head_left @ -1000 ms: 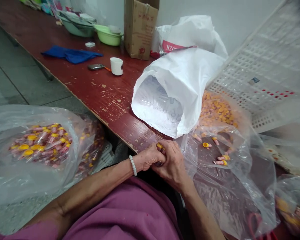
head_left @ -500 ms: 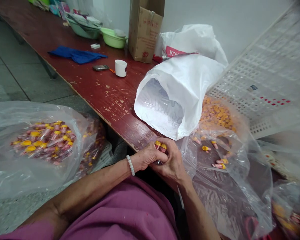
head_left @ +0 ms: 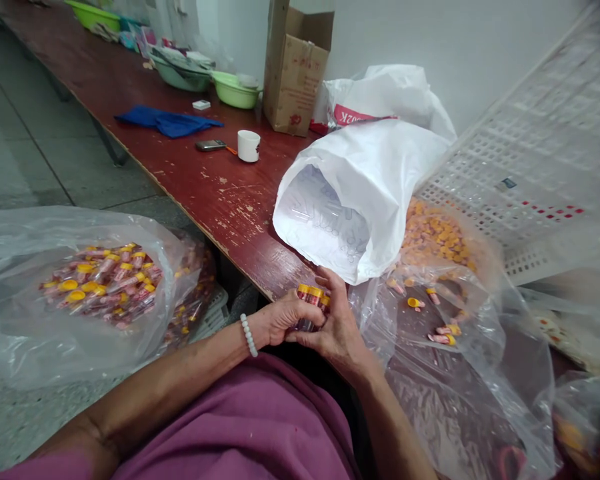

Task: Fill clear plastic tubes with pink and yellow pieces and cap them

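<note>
My left hand (head_left: 291, 318), with a pale bead bracelet at its wrist, is closed round several small clear tubes with yellow caps (head_left: 312, 294). The tubes stand upright, side by side. My right hand (head_left: 341, 325) lies against their right side, its thumb below and its index finger raised, so it is partly opened. Beyond the hands a white sack (head_left: 380, 173) lies with its mouth towards me, clear empty tubes inside. At the right, a clear bag (head_left: 440, 233) holds many orange-yellow caps, with a few capped tubes (head_left: 445, 333) nearer me.
On the left, a large clear bag (head_left: 10, 267) holds many capped tubes. The red table (head_left: 210, 200) carries a white cup (head_left: 249, 146), a phone (head_left: 211, 145), a blue cloth (head_left: 167, 123), basins and a cardboard box (head_left: 295, 80). A white perforated crate (head_left: 530, 167) leans at the right.
My right hand's fingers have loosened and its index finger has lifted, showing more yellow caps. Both hands sit slightly further left, and the view has shifted a little.
</note>
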`<state>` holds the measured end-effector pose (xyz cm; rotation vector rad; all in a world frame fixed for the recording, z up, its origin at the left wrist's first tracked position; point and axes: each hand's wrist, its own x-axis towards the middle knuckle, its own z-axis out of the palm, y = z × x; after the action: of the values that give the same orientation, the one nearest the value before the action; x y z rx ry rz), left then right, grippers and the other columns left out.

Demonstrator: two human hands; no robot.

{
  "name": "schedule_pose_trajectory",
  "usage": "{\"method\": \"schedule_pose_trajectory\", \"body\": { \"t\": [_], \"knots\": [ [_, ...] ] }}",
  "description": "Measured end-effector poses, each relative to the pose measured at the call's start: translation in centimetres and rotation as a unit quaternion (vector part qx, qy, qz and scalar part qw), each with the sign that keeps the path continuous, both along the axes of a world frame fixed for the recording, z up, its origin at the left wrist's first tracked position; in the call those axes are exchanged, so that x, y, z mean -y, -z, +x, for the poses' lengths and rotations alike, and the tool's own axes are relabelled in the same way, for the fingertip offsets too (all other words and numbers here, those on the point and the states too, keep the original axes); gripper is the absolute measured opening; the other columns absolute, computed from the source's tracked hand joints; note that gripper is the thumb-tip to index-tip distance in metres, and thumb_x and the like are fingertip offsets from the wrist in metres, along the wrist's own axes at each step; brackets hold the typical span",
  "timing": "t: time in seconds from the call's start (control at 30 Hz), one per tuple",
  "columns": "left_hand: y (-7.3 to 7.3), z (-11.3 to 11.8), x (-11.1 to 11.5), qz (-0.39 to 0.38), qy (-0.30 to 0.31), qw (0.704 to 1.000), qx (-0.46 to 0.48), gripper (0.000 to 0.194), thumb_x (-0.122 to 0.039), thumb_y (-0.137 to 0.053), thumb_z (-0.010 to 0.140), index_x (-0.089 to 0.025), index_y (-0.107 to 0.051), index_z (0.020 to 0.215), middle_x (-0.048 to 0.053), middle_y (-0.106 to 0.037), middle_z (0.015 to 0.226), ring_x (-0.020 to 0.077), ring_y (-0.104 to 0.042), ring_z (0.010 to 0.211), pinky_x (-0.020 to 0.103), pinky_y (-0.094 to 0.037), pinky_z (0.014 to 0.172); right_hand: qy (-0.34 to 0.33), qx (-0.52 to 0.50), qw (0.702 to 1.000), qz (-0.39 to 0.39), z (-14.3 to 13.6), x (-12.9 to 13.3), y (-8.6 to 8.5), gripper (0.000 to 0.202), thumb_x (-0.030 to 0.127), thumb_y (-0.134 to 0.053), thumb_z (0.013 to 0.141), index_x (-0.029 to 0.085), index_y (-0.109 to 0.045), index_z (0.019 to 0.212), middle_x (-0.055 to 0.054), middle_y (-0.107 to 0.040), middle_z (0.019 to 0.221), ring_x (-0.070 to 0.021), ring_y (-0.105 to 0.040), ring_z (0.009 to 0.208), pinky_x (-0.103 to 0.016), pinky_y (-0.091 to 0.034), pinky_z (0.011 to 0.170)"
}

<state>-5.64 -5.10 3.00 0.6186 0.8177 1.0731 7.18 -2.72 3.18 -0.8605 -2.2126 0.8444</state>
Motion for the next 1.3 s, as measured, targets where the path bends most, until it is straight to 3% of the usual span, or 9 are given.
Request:
{"method": "schedule_pose_trajectory", "body": {
  "t": [0.17,0.37,0.53,0.7,0.93,1.03,1.13,1.2,1.3],
  "knots": [
    [0.0,-0.8,0.7,-0.019,-0.020,0.999,0.029,0.021,-0.006,-0.061,0.047,-0.012,-0.061,0.067,-0.001,-0.059,0.060,0.0098,-0.052,0.055,0.021,-0.040,0.053,-0.004,-0.052,0.996,-0.068,-0.6,0.6,1.7,0.106,0.033,-0.082,0.056,0.024,-0.018,0.140,-0.014,-0.038,0.138,-0.0260,-0.044,0.124,-0.044,-0.041,0.102],
    [0.4,-1.5,1.3,-0.047,-0.043,0.998,0.026,0.018,-0.007,-0.059,0.045,-0.012,-0.060,0.062,0.000,-0.060,0.059,0.0097,-0.052,0.053,0.020,-0.039,0.050,-0.028,-0.028,0.999,0.009,-1.4,0.5,2.5,0.086,0.033,-0.080,0.062,0.021,-0.035,0.135,-0.013,-0.047,0.133,-0.0267,-0.047,0.122,-0.045,-0.038,0.104],
    [1.0,-2.0,1.7,-0.043,-0.047,0.998,-0.015,0.019,-0.004,-0.054,0.045,-0.012,-0.058,0.062,-0.002,-0.058,0.058,0.0099,-0.051,0.052,0.020,-0.038,0.046,-0.050,0.022,0.996,0.065,-2.2,0.4,1.8,0.082,0.032,-0.079,0.060,0.020,-0.040,0.131,-0.013,-0.054,0.127,-0.0270,-0.052,0.117,-0.044,-0.043,0.099],
    [1.7,-2.0,1.9,-0.027,-0.067,0.997,-0.007,0.022,-0.001,-0.052,0.044,-0.013,-0.058,0.062,-0.002,-0.057,0.057,0.0094,-0.052,0.053,0.019,-0.039,0.048,-0.045,0.057,0.992,0.101,-2.7,0.6,1.0,0.063,0.028,-0.075,0.055,0.020,-0.053,0.113,-0.008,-0.064,0.107,-0.0257,-0.062,0.097,-0.041,-0.050,0.085],
    [2.1,-2.4,2.3,-0.060,-0.075,0.995,0.015,0.017,-0.001,-0.054,0.042,-0.013,-0.056,0.054,-0.003,-0.056,0.053,0.0097,-0.052,0.051,0.021,-0.042,0.050,-0.056,0.069,0.985,0.146,-4.1,0.7,2.2,0.058,0.035,-0.072,0.060,0.022,-0.053,0.113,-0.008,-0.066,0.101,-0.0266,-0.064,0.088,-0.043,-0.052,0.077],
    [1.3,-5.6,4.1,-0.030,-0.110,0.992,-0.055,0.016,-0.004,-0.063,0.045,-0.013,-0.057,0.057,-0.003,-0.056,0.056,0.0086,-0.051,0.048,0.020,-0.041,0.046,-0.090,0.032,0.983,0.156,-5.3,1.4,2.3,0.085,0.049,-0.074,0.061,0.020,-0.039,0.132,-0.016,-0.054,0.124,-0.0334,-0.056,0.109,-0.050,-0.049,0.087],
    [0.0,-11.9,6.7,-0.015,-0.183,0.967,-0.176,0.019,-0.019,-0.072,0.053,-0.013,-0.062,0.067,0.000,-0.059,0.061,0.0120,-0.057,0.050,0.025,-0.047,0.050,-0.085,0.004,0.987,0.137,-5.3,1.9,1.9,0.102,0.055,-0.072,0.063,0.019,-0.019,0.143,-0.019,-0.034,0.142,-0.0366,-0.039,0.128,-0.055,-0.041,0.099],
    [-0.4,-17.3,8.1,-0.014,-0.286,0.915,-0.285,0.018,-0.024,-0.071,0.058,-0.012,-0.061,0.067,0.002,-0.061,0.061,0.0135,-0.059,0.055,0.026,-0.048,0.054,-0.082,0.012,0.991,0.107,-4.5,1.6,1.9,0.081,0.047,-0.066,0.074,0.023,-0.026,0.140,-0.015,-0.042,0.138,-0.0316,-0.046,0.124,-0.051,-0.044,0.098],
    [0.1,-24.5,9.4,-0.113,-0.384,0.812,-0.425,0.018,-0.022,-0.070,0.056,-0.014,-0.059,0.067,-0.001,-0.057,0.057,0.0107,-0.053,0.051,0.023,-0.042,0.050,-0.103,0.017,0.991,0.083,-3.2,1.0,2.5,0.043,0.035,-0.058,0.083,0.027,-0.047,0.125,-0.010,-0.056,0.124,-0.0245,-0.057,0.112,-0.040,-0.053,0.090]
  ]
}}
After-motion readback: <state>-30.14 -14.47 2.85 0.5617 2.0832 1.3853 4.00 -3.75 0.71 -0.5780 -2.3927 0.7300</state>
